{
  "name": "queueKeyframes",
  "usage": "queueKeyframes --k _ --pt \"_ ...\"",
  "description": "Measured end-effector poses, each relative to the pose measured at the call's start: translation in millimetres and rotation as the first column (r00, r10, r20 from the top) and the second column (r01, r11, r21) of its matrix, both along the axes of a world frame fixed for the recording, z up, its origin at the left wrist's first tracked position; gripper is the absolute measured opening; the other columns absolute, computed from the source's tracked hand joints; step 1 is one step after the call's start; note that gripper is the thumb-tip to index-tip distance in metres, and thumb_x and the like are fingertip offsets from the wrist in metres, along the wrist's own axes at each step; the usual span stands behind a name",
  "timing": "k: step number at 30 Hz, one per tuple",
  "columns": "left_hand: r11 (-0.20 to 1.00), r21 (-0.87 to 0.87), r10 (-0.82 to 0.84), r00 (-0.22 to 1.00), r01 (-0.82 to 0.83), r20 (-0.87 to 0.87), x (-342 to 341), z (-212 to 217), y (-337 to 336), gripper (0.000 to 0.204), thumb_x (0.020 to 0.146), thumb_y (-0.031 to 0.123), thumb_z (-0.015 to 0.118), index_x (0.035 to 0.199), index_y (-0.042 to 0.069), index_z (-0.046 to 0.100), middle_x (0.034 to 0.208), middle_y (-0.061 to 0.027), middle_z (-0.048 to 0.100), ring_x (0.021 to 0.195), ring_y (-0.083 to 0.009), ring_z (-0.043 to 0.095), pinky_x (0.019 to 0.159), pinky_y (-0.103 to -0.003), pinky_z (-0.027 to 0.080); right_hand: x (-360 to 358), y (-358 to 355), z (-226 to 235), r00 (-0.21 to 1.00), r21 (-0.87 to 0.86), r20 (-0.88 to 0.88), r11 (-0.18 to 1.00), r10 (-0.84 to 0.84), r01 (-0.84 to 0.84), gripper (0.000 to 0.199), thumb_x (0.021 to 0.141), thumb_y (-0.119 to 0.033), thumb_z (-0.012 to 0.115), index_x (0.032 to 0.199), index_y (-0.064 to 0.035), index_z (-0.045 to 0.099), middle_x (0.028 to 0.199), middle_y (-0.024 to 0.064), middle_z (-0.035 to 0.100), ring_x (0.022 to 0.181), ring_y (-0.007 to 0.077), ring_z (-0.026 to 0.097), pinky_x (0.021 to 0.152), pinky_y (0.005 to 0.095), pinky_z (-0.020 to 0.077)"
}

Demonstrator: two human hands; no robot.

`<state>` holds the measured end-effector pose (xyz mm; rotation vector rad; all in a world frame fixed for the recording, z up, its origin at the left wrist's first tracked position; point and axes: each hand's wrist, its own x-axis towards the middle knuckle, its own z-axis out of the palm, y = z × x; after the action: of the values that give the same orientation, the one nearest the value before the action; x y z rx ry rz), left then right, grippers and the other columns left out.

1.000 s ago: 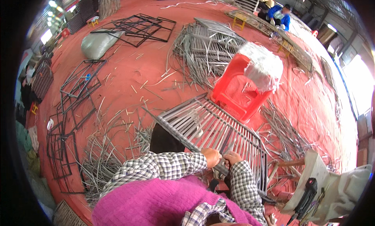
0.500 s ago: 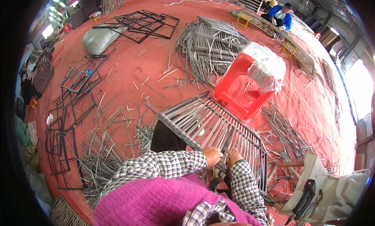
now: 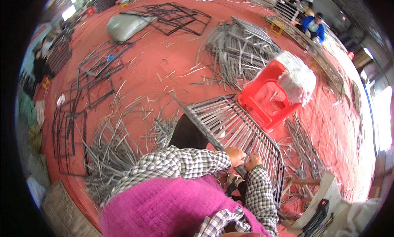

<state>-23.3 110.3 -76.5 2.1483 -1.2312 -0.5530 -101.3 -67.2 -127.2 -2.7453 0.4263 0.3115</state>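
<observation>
A dark metal frame (image 3: 269,141) with rows of flat grey strips (image 3: 234,121) stretched across it lies tilted before me. At its near edge my left hand (image 3: 235,156) is closed in a pinch on a grey strip. My right hand (image 3: 253,161) is closed right beside it, fingertips on the same strip; the exact grip is partly hidden by the fingers. The far end of the frame rests against a red plastic stool (image 3: 269,114) lying on its side, with whitish wrapping (image 3: 298,77) over one end.
Loose grey strips (image 3: 111,159) lie left, and a larger pile (image 3: 242,48) lies beyond. Bare black frames (image 3: 92,83) and a pale sack (image 3: 127,26) are farther left. At lower right, a black-handled tool (image 3: 318,216) rests on a cloth-covered seat (image 3: 328,183). A person in blue (image 3: 314,27) sits far right.
The whole view has shifted, so the scene sits farther right. Both hands stay pinched together at the frame's near edge, with little change in their position on it.
</observation>
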Motion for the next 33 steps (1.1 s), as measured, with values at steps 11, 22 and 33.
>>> queueKeyframes --k 11,22,33 --pt "0.994 0.091 0.054 0.999 -0.053 -0.006 -5 0 -7 0.02 0.076 0.03 0.06 0.08 0.01 0.063 0.08 -0.0125 0.063 0.079 -0.0311 0.062 0.069 -0.044 0.049 -6 -5 15 0.858 -0.094 0.399 0.945 0.323 -0.312 0.02 0.065 -0.015 0.069 0.083 -0.0077 0.067 0.092 0.0092 0.057 0.082 0.0266 0.056 0.071 0.0367 0.0477" --pt "0.907 -0.395 -0.156 0.988 0.148 0.012 11 -14 13 0.016 0.066 0.018 0.069 0.08 0.012 0.063 0.083 -0.0056 0.055 0.082 -0.0262 0.055 0.07 -0.036 0.046 -64 18 110 0.909 -0.319 0.113 0.882 0.4 -0.348 0.008 0.078 -0.016 0.053 0.08 -0.01 0.058 0.065 0.0097 0.062 0.06 0.0312 0.063 0.052 0.044 0.047" --pt "0.963 -0.224 -0.186 0.971 0.151 -0.148 8 17 12 0.013 0.071 0.005 0.072 0.079 0.005 0.061 0.082 -0.0025 0.056 0.076 -0.0159 0.059 0.07 -0.027 0.048 -110 58 103 0.954 -0.253 0.14 0.941 0.265 -0.224 0.011 0.079 -0.017 0.054 0.087 -0.0098 0.052 0.067 0.0066 0.06 0.065 0.0245 0.063 0.057 0.0377 0.0481"
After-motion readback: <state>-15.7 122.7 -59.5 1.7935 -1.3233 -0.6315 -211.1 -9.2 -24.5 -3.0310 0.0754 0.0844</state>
